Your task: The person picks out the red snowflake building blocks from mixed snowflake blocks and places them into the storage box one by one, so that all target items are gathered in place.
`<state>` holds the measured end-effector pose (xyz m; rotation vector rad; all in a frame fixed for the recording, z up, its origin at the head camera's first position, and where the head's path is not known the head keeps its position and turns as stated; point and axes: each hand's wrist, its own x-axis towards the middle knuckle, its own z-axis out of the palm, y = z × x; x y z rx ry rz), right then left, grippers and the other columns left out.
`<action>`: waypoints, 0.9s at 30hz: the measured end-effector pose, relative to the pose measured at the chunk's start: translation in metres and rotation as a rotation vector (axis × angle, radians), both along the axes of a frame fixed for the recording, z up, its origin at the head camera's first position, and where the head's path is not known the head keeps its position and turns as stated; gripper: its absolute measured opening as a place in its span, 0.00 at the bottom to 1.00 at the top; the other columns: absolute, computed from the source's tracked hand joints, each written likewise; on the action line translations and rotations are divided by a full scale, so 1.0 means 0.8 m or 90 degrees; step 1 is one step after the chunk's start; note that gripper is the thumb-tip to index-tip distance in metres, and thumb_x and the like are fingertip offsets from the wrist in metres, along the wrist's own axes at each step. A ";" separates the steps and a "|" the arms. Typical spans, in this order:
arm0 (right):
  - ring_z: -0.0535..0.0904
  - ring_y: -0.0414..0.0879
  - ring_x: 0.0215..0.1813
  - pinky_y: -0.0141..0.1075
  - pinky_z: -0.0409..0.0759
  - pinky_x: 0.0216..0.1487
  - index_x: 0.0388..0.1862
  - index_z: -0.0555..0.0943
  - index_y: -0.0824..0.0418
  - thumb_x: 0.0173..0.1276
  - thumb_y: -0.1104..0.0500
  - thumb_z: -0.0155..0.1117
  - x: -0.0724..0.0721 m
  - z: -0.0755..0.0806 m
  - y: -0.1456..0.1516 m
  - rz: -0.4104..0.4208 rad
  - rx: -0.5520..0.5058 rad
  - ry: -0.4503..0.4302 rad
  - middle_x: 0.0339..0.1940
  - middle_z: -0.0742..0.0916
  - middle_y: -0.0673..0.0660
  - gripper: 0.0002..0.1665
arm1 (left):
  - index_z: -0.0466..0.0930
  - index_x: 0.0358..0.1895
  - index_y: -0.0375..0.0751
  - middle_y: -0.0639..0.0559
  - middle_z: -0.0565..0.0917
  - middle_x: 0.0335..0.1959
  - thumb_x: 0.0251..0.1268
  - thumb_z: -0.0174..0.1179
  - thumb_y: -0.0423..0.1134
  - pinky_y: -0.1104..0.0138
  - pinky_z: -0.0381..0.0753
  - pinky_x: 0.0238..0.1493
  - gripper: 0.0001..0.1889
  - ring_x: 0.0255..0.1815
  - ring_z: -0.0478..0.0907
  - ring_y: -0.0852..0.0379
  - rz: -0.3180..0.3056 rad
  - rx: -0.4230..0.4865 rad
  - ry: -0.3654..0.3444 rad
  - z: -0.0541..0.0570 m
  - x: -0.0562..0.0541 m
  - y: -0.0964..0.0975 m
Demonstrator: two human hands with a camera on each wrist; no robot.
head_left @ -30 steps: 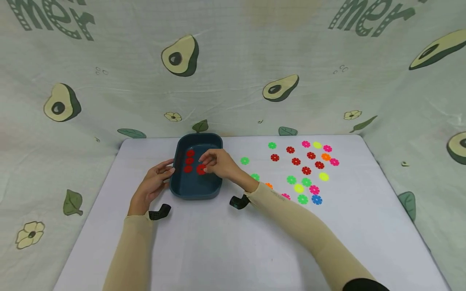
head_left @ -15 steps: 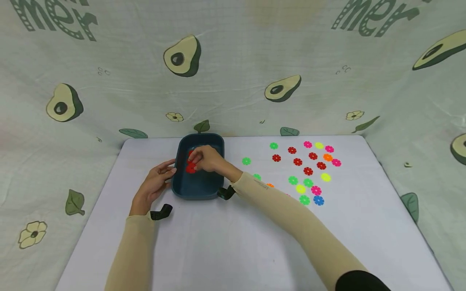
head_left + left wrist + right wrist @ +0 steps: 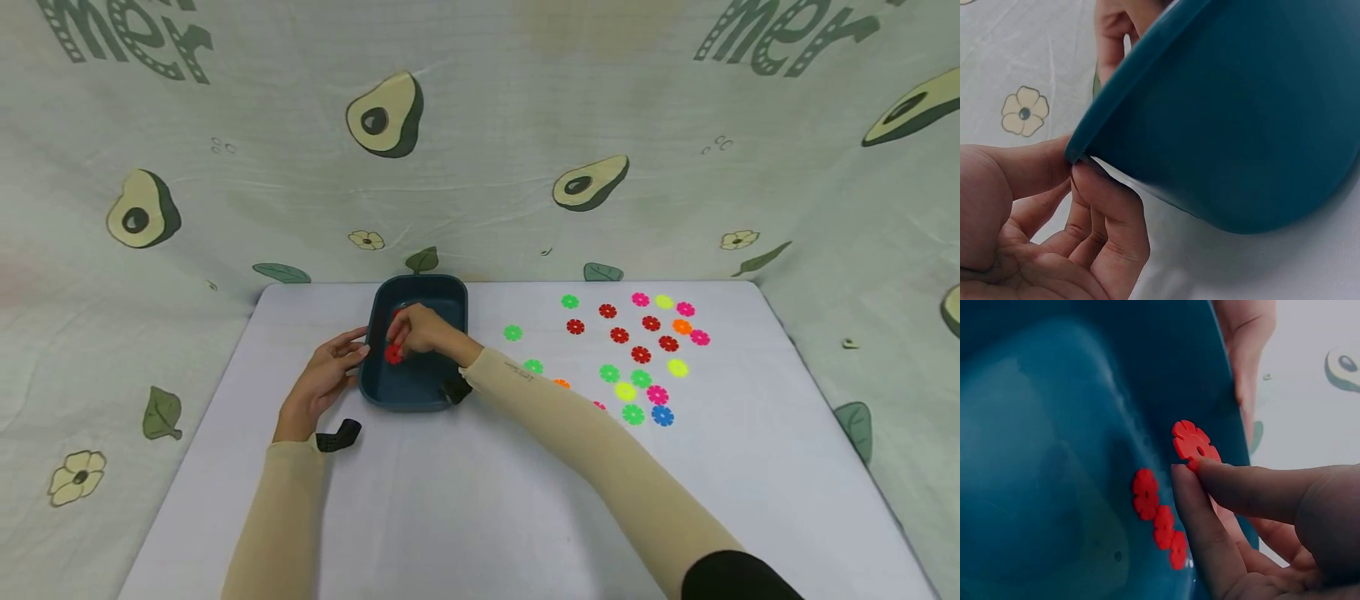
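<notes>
A dark blue rectangular tub (image 3: 412,392) stands at the back left of the white table. At its left rim is my left hand (image 3: 322,379); in the left wrist view, thumb and fingers pinch the rim. My right hand (image 3: 425,331) reaches inside the tub. Between its thumb and forefinger it pinches a red flower-shaped disc (image 3: 1190,439), tilted close to the tub's side wall. Below that disc, several red flower-shaped discs (image 3: 1145,494) lie in a row on the tub's floor. In the head view the right hand partly covers this row.
Several loose flower-shaped discs are spread flat to the right of the tub, among them a red disc (image 3: 618,335), a green disc (image 3: 633,414), a blue disc (image 3: 662,416) and an orange disc (image 3: 682,327). A patterned curtain (image 3: 480,183) hangs behind the table.
My right hand has moved left inside the tub with the red disc, over to the row of red discs, and lowered slightly. My left hand stays at the rim. The head view has shifted slightly.
</notes>
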<state>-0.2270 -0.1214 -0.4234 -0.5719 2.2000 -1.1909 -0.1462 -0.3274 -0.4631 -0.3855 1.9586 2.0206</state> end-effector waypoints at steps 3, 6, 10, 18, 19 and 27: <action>0.80 0.44 0.34 0.28 0.76 0.35 0.47 0.88 0.68 0.60 0.80 0.73 -0.003 -0.004 -0.005 0.002 0.028 0.002 0.35 0.89 0.59 0.17 | 0.58 0.84 0.41 0.53 0.74 0.55 0.84 0.55 0.36 0.69 0.83 0.48 0.31 0.49 0.75 0.63 -0.001 0.000 0.001 -0.001 0.000 0.000; 0.79 0.42 0.32 0.28 0.78 0.35 0.46 0.88 0.68 0.61 0.80 0.72 -0.006 -0.010 -0.010 0.001 0.040 -0.014 0.31 0.87 0.56 0.16 | 0.58 0.84 0.41 0.54 0.74 0.54 0.84 0.56 0.36 0.69 0.83 0.47 0.31 0.48 0.75 0.63 0.000 0.000 0.000 0.000 -0.001 0.000; 0.79 0.43 0.28 0.30 0.82 0.34 0.47 0.87 0.71 0.64 0.81 0.68 -0.009 -0.016 -0.014 -0.002 0.027 -0.060 0.27 0.84 0.55 0.14 | 0.59 0.84 0.41 0.54 0.74 0.53 0.84 0.56 0.36 0.70 0.82 0.43 0.31 0.45 0.76 0.64 0.001 0.000 0.005 0.001 -0.001 0.000; 0.80 0.43 0.28 0.32 0.86 0.37 0.49 0.86 0.72 0.64 0.82 0.67 -0.013 -0.021 -0.017 0.017 0.035 -0.080 0.29 0.83 0.56 0.16 | 0.59 0.84 0.42 0.55 0.74 0.52 0.84 0.56 0.37 0.71 0.79 0.41 0.31 0.45 0.75 0.64 0.003 -0.013 0.000 0.002 0.001 0.003; 0.80 0.43 0.28 0.33 0.86 0.38 0.49 0.86 0.72 0.64 0.82 0.68 -0.013 -0.021 -0.017 0.020 0.037 -0.077 0.30 0.84 0.56 0.16 | 0.60 0.84 0.42 0.55 0.74 0.52 0.84 0.56 0.36 0.71 0.79 0.41 0.31 0.44 0.75 0.64 0.004 -0.014 0.000 0.003 0.001 0.003; 0.83 0.45 0.30 0.34 0.88 0.40 0.48 0.87 0.72 0.63 0.81 0.70 -0.016 -0.028 -0.020 0.013 0.040 -0.053 0.36 0.89 0.62 0.16 | 0.59 0.84 0.40 0.56 0.76 0.50 0.84 0.55 0.36 0.71 0.79 0.40 0.31 0.43 0.75 0.65 0.000 -0.006 0.004 0.003 0.001 0.001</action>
